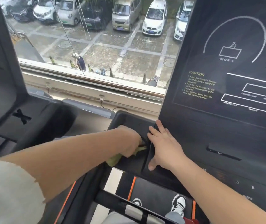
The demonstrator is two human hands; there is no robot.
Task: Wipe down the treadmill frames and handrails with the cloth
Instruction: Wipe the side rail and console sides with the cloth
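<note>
My left hand (129, 141) is closed on a green cloth (115, 159) and presses it into the black side tray (125, 118) at the left of the treadmill console (226, 94). Most of the cloth is hidden under the hand; a fold sticks out near the tray's front edge. My right hand (164, 146) lies flat with fingers spread on the tray's right rim, next to the console panel, holding nothing. A black handrail crossbar (113, 202) with a silver grip sensor runs below the tray.
A second treadmill's console (8, 94) stands at the left. A window ledge (96, 92) with cables runs behind, with a car park outside. Below, the black belt (153, 191) with orange stripes carries my shoes (178, 204).
</note>
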